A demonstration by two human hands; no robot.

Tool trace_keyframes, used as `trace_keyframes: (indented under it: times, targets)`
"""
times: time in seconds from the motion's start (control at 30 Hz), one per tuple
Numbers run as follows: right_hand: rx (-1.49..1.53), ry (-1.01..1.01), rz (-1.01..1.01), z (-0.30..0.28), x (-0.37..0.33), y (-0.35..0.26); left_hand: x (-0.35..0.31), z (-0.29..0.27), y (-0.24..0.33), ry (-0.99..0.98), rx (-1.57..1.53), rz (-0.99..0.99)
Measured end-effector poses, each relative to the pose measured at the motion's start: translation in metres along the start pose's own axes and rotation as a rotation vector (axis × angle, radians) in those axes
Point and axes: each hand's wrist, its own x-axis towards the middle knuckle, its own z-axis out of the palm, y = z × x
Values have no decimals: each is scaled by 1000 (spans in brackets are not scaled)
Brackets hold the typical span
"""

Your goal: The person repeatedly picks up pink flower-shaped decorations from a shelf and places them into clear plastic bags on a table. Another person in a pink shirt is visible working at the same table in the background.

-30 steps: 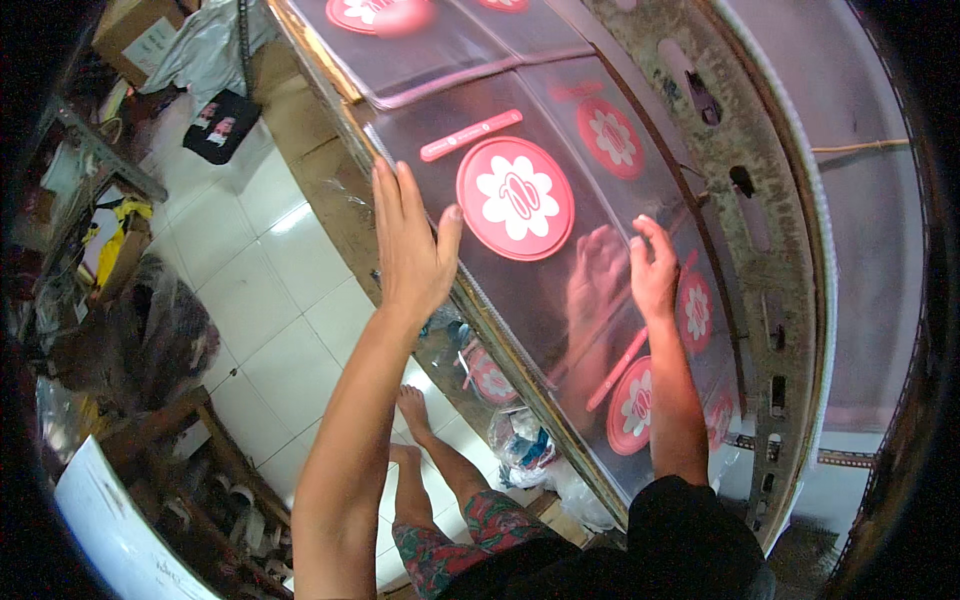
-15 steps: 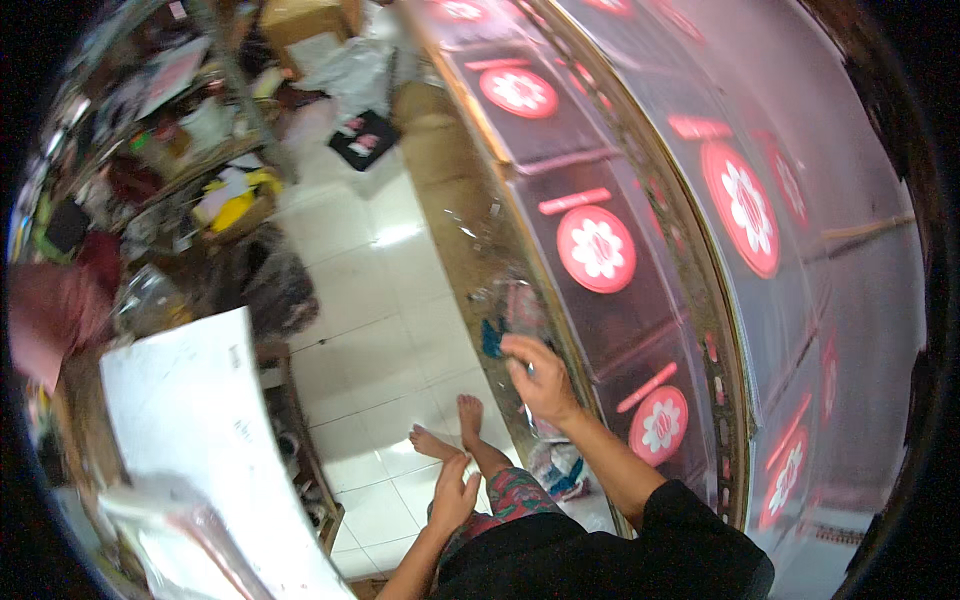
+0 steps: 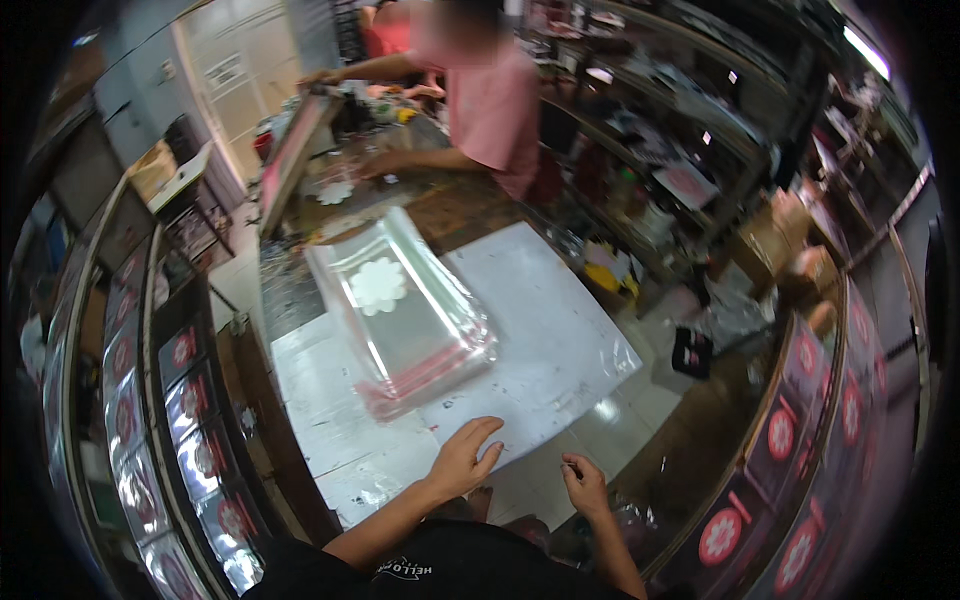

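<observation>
My left hand (image 3: pixel 465 457) is open, thumb apart from the fingers, above the near edge of a large white sheet (image 3: pixel 540 330) on the table. It holds nothing. To its right, my right hand (image 3: pixel 585 487) hangs past the sheet's edge over the floor, fingers loosely curled with a gap to the thumb and nothing visible between them. Beyond my left hand, a stack of clear plastic bags (image 3: pixel 430 310) lies on the sheet. A white flower shape (image 3: pixel 378 285) shows on its top, and a pinkish band runs along its near end.
Across the table, a person in a pink shirt (image 3: pixel 490 110) holds up a tilted printing frame (image 3: pixel 298 150); their other hand is by a white flower print (image 3: pixel 335 192). Racks of flower-printed sheets stand at left (image 3: pixel 200 455) and right (image 3: pixel 780 435). Cluttered shelves (image 3: pixel 640 130) line the back.
My view has swung from the aisle and the right-hand rack to the table with the bag stack. My right hand has come away from beside the rack; my left is now at the white sheet.
</observation>
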Motion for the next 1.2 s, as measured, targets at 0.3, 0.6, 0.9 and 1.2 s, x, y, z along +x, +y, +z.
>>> trace_keyframes:
  times: [0.3,0.6,0.9,1.2]
  targets:
    - [195,-160,473,45,16,130,-61,-42,-95,191,384,7]
    - [-484,-355,504,24,-96,272,-59,-40,-96,218,359,56]
    - [121,-124,681,46,-30,200,-59,-41,-96,212,364,31]
    - [-60,-195,634,64,-24,187,-57,-38,-97,239,404,51]
